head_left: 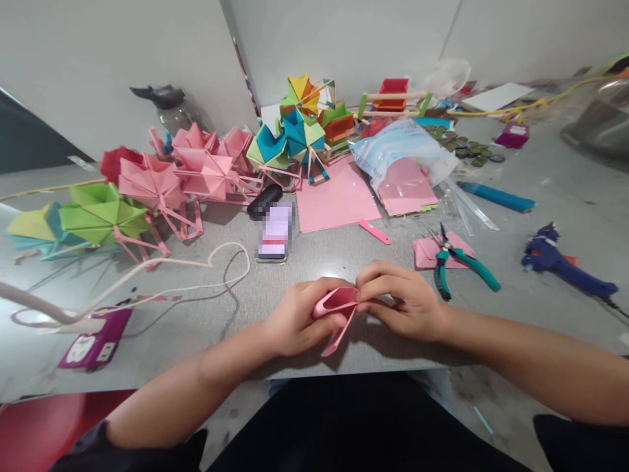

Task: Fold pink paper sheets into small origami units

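A folded pink paper piece (337, 309) is pinched between the left hand (293, 322) and the right hand (403, 300), fingers closed on it from both sides, just above the near edge of the grey surface (304, 265). Its exact fold is hard to read, being partly covered. Beyond the paper piece, a phone (275, 233) is laid flat. To the right of the paper piece, green-handled pliers (459, 262) rest on a small pink sheet (426, 252). Further right lies a blue glue gun (565, 262).

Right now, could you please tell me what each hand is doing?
Left hand: shut on the pink paper.
Right hand: pinching the same paper.
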`<act>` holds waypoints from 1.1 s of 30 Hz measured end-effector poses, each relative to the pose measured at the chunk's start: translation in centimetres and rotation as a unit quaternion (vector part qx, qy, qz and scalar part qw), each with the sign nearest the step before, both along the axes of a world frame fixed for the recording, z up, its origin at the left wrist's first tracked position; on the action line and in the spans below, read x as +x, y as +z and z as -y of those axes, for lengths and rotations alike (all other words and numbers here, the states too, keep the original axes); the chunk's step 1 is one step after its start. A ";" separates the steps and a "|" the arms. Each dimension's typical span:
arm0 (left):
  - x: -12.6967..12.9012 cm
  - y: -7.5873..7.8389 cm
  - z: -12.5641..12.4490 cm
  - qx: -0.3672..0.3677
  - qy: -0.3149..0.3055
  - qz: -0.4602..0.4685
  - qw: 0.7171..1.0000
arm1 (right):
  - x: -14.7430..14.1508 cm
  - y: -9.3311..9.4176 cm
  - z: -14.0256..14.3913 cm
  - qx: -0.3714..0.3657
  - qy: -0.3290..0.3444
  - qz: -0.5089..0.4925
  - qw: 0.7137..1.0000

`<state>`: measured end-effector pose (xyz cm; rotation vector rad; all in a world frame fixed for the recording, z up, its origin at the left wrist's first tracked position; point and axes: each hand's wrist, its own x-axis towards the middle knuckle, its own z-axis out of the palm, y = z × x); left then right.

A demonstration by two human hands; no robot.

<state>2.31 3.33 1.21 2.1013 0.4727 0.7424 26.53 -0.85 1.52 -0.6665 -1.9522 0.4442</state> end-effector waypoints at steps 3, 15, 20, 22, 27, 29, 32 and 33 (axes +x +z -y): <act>-0.1 0.1 0.0 -0.030 -0.022 0.027 0.999 | 0.0 0.0 0.0 -0.003 -0.006 0.004 1.000; 0.1 0.0 0.1 -0.084 -0.001 0.030 0.996 | 0.1 -0.8 -0.4 -0.012 -0.033 -0.013 0.999; -0.1 0.1 0.2 -0.068 0.025 0.025 0.997 | 0.2 -0.8 -0.4 -0.074 -0.064 -0.007 0.995; -0.1 0.3 0.3 -0.066 0.037 0.020 0.997 | 0.2 -0.6 -0.3 -0.110 -0.058 0.006 0.992; 0.1 0.6 0.4 -0.044 0.066 0.004 0.997 | -0.1 -1.0 -0.1 -0.175 -0.025 -0.013 0.984; 0.2 0.8 0.4 -0.041 0.082 0.002 0.996 | -0.2 -1.4 -0.1 -0.169 -0.029 -0.044 0.984; 0.4 1.0 0.5 -0.048 0.110 -0.006 0.993 | 0.1 -1.7 -0.5 -0.053 -0.021 -0.043 0.997; 0.4 1.0 0.5 -0.052 0.115 -0.009 0.992 | 0.3 -1.7 -0.7 -0.004 -0.010 -0.019 1.000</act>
